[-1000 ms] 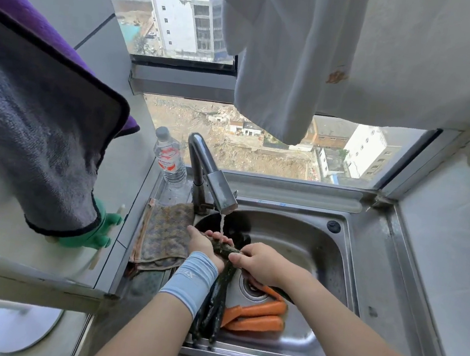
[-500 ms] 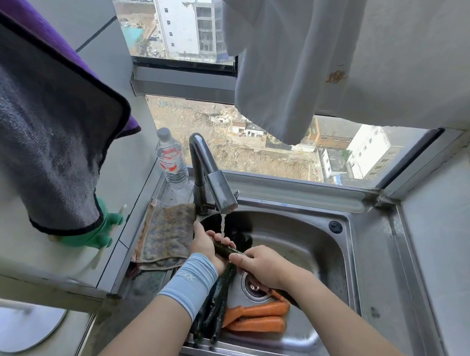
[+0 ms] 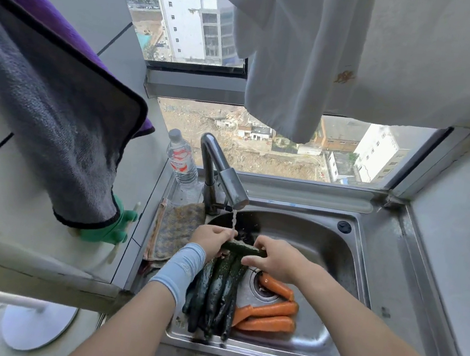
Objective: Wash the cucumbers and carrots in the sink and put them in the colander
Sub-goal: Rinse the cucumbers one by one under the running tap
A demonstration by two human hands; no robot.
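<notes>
Cucumber [image 3: 243, 249] in hand lies crosswise under the tap's [image 3: 228, 181] stream [image 3: 233, 222], over the far left of the sink [image 3: 324, 240]. A second ago the hands were bunched close over it. Now they have drawn apart, and its middle shows bare between them. I judge this a rubbing stroke: washing is underway and nothing is ready for the colander, which I cannot make out.

The left hand [image 3: 210, 241], wristband [image 3: 183, 269] behind it, is palm down with fingers curled over the left end. The right hand [image 3: 275, 260] pinches the right end, thumb on the near side and fingers over the far side.

Nearer, more cucumbers [image 3: 215, 294] lie lengthwise along the sink's left. Three carrots [image 3: 268, 322] lie to their right by the drain [image 3: 258, 288].
</notes>
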